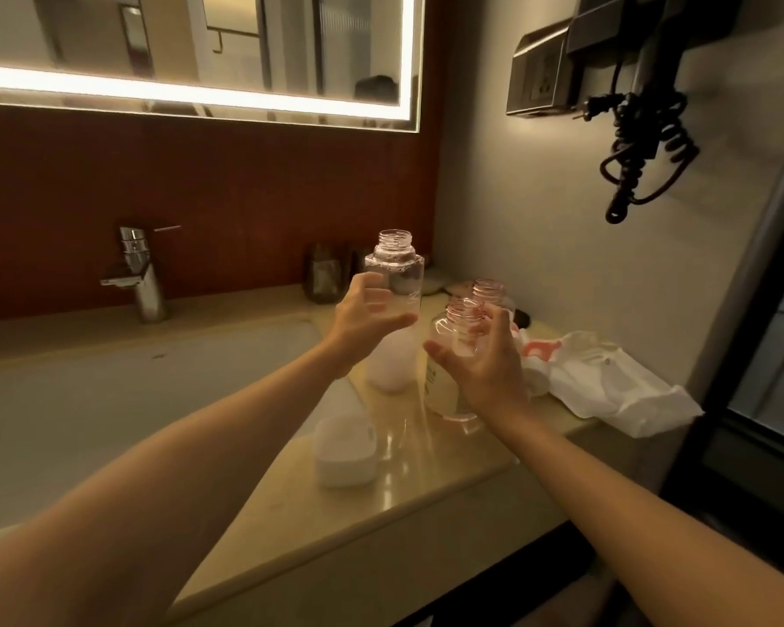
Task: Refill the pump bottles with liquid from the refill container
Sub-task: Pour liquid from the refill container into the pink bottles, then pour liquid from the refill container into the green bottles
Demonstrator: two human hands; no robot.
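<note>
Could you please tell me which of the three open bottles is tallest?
The left bottle, which the left hand grips; its neck rises well above the front bottle and back bottle near the right hand.

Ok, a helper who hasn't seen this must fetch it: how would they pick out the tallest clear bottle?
Find the sink counter under the lit mirror, then look right of the faucet. Three uncapped clear bottles cluster there; the tall bottle is leftmost, the left hand round it, its threaded neck rising above the shorter bottle and the rear bottle.
</note>
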